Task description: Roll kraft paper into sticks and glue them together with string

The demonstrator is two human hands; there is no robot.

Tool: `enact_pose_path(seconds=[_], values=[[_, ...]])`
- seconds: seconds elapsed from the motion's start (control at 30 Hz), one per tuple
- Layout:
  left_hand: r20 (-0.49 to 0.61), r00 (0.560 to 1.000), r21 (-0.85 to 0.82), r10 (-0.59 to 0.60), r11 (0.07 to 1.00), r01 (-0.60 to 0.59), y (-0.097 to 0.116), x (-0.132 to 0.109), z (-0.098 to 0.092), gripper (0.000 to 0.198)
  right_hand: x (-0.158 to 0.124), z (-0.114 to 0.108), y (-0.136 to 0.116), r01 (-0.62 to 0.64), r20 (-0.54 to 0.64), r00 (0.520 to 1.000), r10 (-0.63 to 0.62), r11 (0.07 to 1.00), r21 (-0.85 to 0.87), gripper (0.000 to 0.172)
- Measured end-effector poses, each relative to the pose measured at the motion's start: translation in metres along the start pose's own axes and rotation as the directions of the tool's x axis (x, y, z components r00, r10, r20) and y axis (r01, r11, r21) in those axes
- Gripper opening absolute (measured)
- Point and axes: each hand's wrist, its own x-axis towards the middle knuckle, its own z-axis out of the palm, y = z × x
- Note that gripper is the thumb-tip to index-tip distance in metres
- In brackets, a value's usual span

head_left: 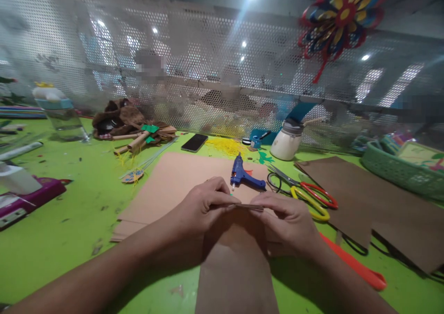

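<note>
Brown paper (237, 277), left fingers (221, 198) clamped on its far edge, right fingers (275, 202) clamped opposite

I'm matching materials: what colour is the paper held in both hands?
The paper is brown, seen best in the head view.

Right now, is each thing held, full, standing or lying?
Brown paper strip: layered edge pinched by left hand and right hand.
Blue plastic glue gun: lying on tan paper.
Red and yellow handled metal scissors: lying; opening unclear.
Black rectangular phone: lying flat, screen dark.
White jar, grey top: standing.
Clear cup, blue top: standing.
Green plastic basket: holding things.
</note>
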Motion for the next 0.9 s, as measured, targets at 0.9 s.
enact_pose_path(seconds=[0.9], values=[[-0.153,0.945,0.140,0.288,0.953,-0.268,-0.002,-0.006,0.007,0.030,-0.002,0.004,-0.005,-0.236,-0.061,0.963,0.262,0.932,0.276,0.010]])
